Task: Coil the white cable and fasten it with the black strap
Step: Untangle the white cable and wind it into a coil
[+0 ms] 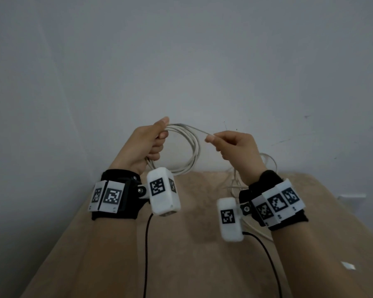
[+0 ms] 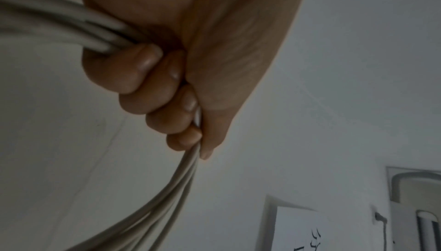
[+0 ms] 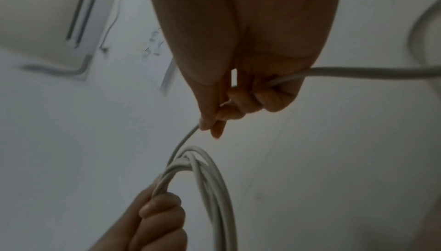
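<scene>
The white cable [image 1: 193, 147] hangs in several round loops from my left hand [image 1: 153, 140], raised in front of the wall. In the left wrist view the fingers [image 2: 143, 77] curl tight round the bundled loops [image 2: 71, 24]. One strand runs from the coil to my right hand [image 1: 230, 145], which pinches it between thumb and fingers. The right wrist view shows that strand [image 3: 358, 71] passing through the curled fingers [image 3: 241, 102] and on down to the coil [image 3: 210, 179]. Loose cable [image 1: 235, 183] trails behind the right wrist onto the table. No black strap is in view.
A beige table [image 1: 181, 244] lies below both hands, against a plain grey-white wall [image 1: 181, 61]. Black leads [image 1: 146, 244] hang from the white wrist cameras. A small white scrap [image 1: 348, 265] lies at the table's right.
</scene>
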